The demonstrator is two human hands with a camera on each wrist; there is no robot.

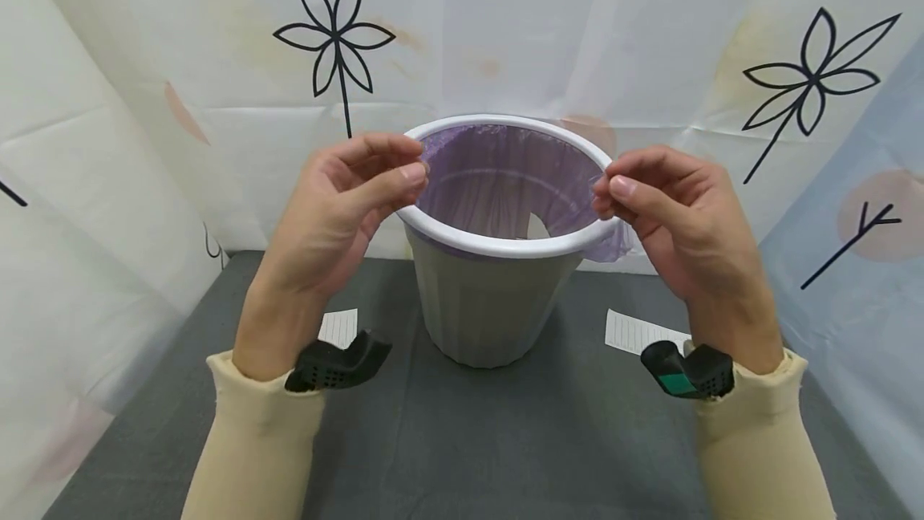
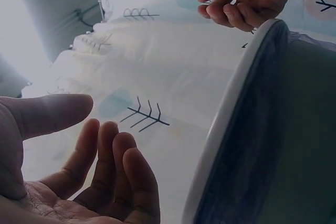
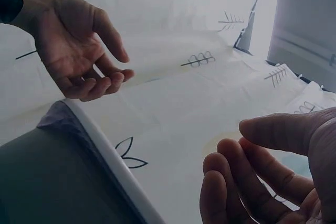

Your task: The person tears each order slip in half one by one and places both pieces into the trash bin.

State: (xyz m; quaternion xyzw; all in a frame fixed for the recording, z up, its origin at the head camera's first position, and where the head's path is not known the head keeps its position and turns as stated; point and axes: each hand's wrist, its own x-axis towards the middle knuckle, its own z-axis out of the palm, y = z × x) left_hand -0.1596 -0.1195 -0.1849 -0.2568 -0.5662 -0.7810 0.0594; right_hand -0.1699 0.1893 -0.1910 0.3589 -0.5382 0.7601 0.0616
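The grey bin is stood upright on the counter, between and beyond the two hands. The purple bag is already spread inside it, and the white ring is seated around its mouth; so the lining may be judged almost finished. At the right, a bag edge is left hanging outside, and perhaps only its tidying remains. Nothing is seen held by the left hand or the right hand; their fingers are loosely bent, and the hands are kept well apart. Whether the pale patch inside is paper cannot be told.
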